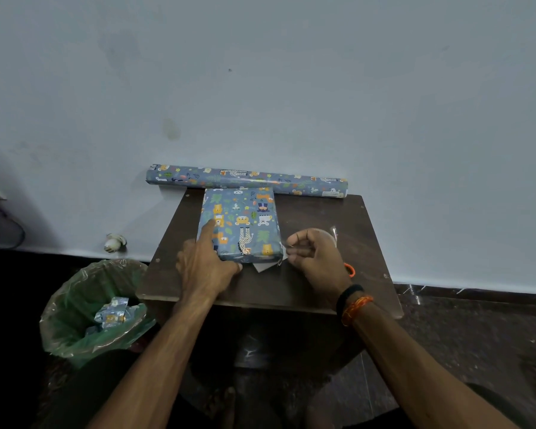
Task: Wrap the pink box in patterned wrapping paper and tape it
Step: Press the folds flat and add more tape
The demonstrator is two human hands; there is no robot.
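You are pressing your left hand (205, 264) flat on the nearly wrapped box (240, 224) on the tabletop (322, 218) while your right hand (316, 258) is pinching tape (333, 234), near flap (265, 266) seemingly still awaiting sealing.

The wrapped box (240, 224), lying toward the far edge of the dark brown surface (322, 218), is covered in blue paper printed with orange and white animals, a spotted cat and green leaves, and the roll of wrapping paper (246, 180) along the far edge carries the same blue animal print. A white paper flap (265, 266) shows at the box's near right corner. Beside the surface's left edge, the bin (95, 308) has a translucent green liner holding blue patterned scraps (112, 312), the wall (260, 72) is pale blue-grey, and the right wrist wears a black band (348, 297) and orange thread (355, 308).
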